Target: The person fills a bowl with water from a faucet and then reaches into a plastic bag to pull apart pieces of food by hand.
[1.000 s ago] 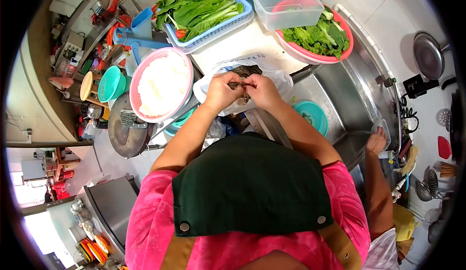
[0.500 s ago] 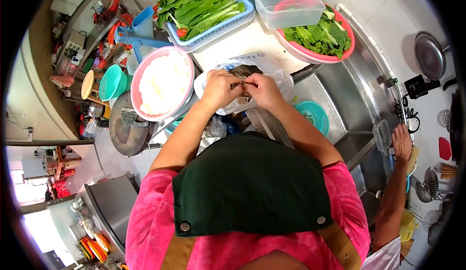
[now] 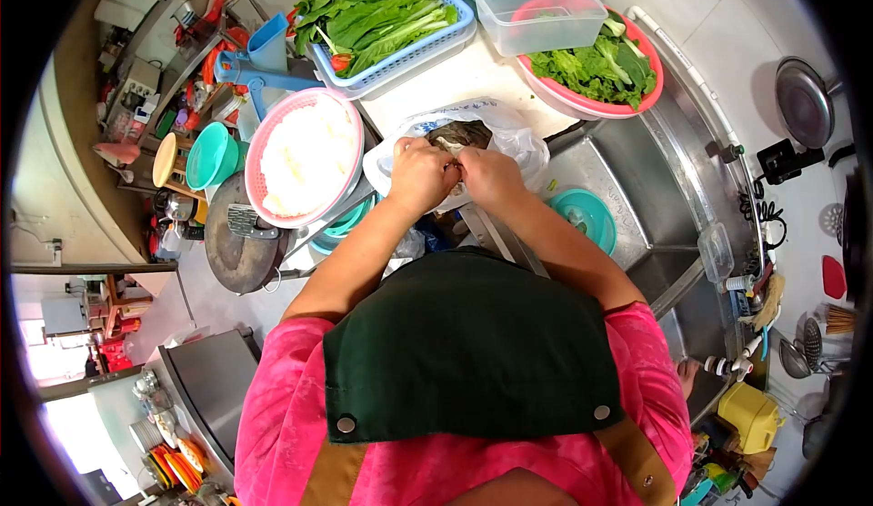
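Over the mouth of a white plastic bag, my left hand and my right hand meet with their fingers pinched together. Whatever is between the fingertips is small and mostly hidden by the hands. Inside the bag lies a grey-brown, wet-looking mass, whose kind I cannot make out. Just left of the bag is a pink basket heaped with white, shredded-looking food. A small teal bowl sits in the sink to the right of my right hand.
Leafy greens fill a blue basket behind the bag. A clear plastic box overlaps a pink basin of greens. The steel sink runs along the right. A round chopping board carries a cleaver.
My hands have drawn closer together and turned, with fingers more tucked in. At the right, another person's arm has pulled back from the sink edge, uncovering a yellow container.
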{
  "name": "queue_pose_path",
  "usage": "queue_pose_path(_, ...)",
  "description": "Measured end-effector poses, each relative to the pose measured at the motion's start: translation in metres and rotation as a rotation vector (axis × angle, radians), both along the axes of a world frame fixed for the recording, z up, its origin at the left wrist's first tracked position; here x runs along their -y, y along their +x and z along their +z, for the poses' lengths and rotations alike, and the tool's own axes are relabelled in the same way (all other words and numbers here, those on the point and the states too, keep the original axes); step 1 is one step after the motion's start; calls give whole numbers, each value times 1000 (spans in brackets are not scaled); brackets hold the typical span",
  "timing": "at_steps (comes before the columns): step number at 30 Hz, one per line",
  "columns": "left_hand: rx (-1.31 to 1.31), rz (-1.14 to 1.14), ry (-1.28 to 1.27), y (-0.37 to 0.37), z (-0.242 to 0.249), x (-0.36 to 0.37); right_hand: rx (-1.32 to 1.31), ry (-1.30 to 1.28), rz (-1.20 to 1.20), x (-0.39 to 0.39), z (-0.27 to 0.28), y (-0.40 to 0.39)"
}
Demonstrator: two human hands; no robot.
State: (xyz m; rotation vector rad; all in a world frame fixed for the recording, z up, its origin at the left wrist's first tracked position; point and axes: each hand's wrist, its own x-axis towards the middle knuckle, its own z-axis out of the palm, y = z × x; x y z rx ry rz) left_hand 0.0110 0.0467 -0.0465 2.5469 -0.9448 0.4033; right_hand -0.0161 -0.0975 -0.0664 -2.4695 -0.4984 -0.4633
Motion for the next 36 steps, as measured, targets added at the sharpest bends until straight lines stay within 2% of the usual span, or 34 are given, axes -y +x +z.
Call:
queue_pose_path(10,-25,91,107,3,-10,2,-30,-20,-22,0,-2,3)
queue_pose_path(13,12,-22,68,10,-11,-5,-144,76,21,14,-4,14)
queue_pose_path(15,11,-133,25,13,-9,-8,-265,277,110,20,-3,16)
queue_pose_path(19,-23,-166,-51,15,-5,-9,-292,308,119,24,-2,19)
queue_pose_path(22,-18,-141,-50,15,-5,-8,-319,330,93,21,-5,19)
queue_pose_path(25,22,-69,-54,13,-6,-4,-220,335,21,16,-11,16)
queue_pose_path(27,12,29,10,12,-7,-2,-168,334,-47,12,-12,16)
queue_pose_path(36,39,206,109,6,-14,5,-158,250,-204,-1,-9,8)
